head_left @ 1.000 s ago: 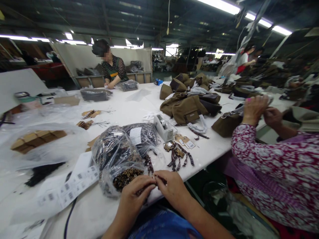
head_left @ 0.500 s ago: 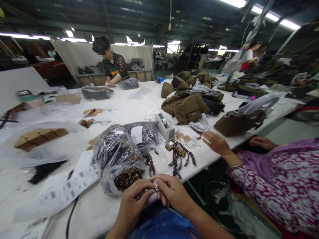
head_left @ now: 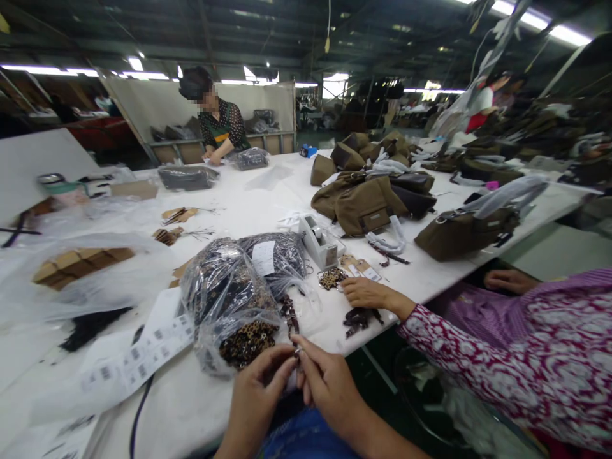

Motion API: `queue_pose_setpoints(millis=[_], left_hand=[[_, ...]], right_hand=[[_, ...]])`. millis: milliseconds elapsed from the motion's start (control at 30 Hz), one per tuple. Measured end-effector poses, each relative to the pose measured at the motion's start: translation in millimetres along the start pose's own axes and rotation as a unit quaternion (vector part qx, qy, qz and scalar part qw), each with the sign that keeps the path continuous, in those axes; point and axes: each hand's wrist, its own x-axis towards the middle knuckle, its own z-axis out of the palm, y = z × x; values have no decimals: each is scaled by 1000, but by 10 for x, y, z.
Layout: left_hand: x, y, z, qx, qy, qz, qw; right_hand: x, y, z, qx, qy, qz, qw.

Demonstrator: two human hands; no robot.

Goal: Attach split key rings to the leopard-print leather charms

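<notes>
A: Where are the person's hands?

B: Both are low at the near edge of the white table (head_left: pixel 268 197), close together. The left hand (head_left: pixel 258 392) and the right hand (head_left: pixel 329 386) meet at the fingertips.

A: Open or closed?

B: Pinched. Thumb and forefinger of each hand are drawn together on a small strap piece (head_left: pixel 297 352), and the other fingers are curled loosely underneath. The piece is tiny and half hidden by the fingers. It looks like a dark strap end with a pale fitting, though the view is too poor to be sure.

A: And where does it sit?

B: It is held up between the two hands, just over the table's edge and right in front of a clear plastic bag (head_left: pixel 224 299). The bag is stuffed with dark patterned goods, and leopard-print pieces (head_left: pixel 248 341) crowd its near end.

A: What else is near?

B: To the right, a co-worker's hand (head_left: pixel 366 293) in a red patterned sleeve (head_left: pixel 478 357) lies flat on the table. It is just above a small heap of dark straps (head_left: pixel 359 317). Behind that hand stands a white tape dispenser (head_left: pixel 319 243), and a pile of brown bags (head_left: pixel 366 204) lies further back. A sheet of barcode labels (head_left: pixel 138 360) lies to the left of the plastic bag.
</notes>
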Motion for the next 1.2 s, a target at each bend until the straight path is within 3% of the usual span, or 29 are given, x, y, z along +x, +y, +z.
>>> queue_pose_setpoints(millis=[100, 167, 267, 333, 433, 500, 567, 733, 900, 1067, 1200], left_hand=[[34, -10, -14, -47, -17, -17, 999], [101, -36, -106, -61, -29, -27, 997], [238, -86, -317, 72, 13, 18, 997], [312, -109, -418, 234, 35, 77, 969], [352, -106, -429, 431, 9, 114, 895], [349, -85, -384, 496, -2, 119, 860], [349, -70, -356, 513, -5, 122, 849], [395, -149, -419, 450, 4, 139, 882], [421, -244, -451, 326, 66, 114, 936], [408, -118, -382, 116, 38, 51, 991], [398, -30, -364, 24, 19, 6, 999]], right_hand=[[16, 21, -28, -36, -16, -31, 999], [36, 24, -53, -2, -29, -7, 1000], [65, 28, -91, 70, -15, 37, 997], [81, 40, -106, 92, 1, 47, 995], [100, 75, -103, 86, 2, 39, 996], [110, 105, -85, 72, -5, 32, 997], [119, 137, -56, 65, -16, 30, 997], [170, 243, 49, 95, -48, 46, 993], [289, 329, 170, 155, -95, 67, 981], [386, 278, 238, 237, -92, 78, 964], [417, 234, 189, 232, -71, 98, 965]])
